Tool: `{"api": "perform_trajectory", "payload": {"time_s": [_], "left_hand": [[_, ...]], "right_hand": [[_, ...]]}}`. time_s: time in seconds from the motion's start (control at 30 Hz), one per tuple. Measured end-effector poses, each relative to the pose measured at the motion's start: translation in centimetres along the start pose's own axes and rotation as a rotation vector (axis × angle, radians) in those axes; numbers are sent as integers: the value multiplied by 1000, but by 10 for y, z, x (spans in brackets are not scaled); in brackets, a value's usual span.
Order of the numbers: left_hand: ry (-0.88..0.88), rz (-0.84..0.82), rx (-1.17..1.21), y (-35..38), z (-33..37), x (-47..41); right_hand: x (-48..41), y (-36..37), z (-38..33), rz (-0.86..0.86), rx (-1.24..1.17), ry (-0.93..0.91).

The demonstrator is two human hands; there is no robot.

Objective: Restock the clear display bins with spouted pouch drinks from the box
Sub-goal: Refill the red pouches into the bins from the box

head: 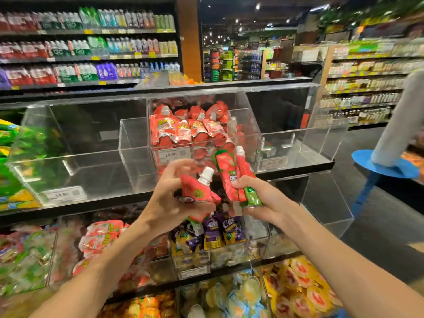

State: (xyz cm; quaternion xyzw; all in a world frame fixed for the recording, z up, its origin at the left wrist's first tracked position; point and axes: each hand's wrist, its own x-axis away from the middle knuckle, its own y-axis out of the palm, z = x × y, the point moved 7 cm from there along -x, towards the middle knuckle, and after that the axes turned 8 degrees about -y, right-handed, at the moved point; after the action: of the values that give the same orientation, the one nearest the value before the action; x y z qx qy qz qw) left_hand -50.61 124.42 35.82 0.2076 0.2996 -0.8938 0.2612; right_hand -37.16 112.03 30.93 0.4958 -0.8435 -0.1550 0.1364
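A person's left grip closes round one red pouch while the right grip clutches a bundle of pouches, both held before the middle bin on the shelf, apparently for loading.

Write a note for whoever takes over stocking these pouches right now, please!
Left hand holds one red spouted pouch.
Right hand grips a bunch of red pouches, spouts up.
Done: the middle clear bin already has red pouches piled inside.
Left to do: drop these in. The left clear bin seems to hold none. The box is out of view.
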Motion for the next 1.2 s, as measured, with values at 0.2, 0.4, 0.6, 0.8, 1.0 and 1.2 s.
{"api": "perform_trajectory", "payload": {"time_s": [0.2,0.4,0.6,0.8,1.0,1.2], "left_hand": [[61,-308,-420,59,20,-14],[405,-207,-760,92,39,-26],[430,74,-634,101,55,-76],[-52,276,-163,127,70,-154],[-377,466,99,172,60,-216],[-509,552,87,178,51,-245]], "right_hand": [[20,-19,5,46,234,89],[24,-50,-22,25,131,75],[21,-79,-95,29,247,-14],[-8,-139,-210,135,628,-193],[-54,-190,-251,27,523,-100],[-124,-198,-239,87,812,-122]]}}
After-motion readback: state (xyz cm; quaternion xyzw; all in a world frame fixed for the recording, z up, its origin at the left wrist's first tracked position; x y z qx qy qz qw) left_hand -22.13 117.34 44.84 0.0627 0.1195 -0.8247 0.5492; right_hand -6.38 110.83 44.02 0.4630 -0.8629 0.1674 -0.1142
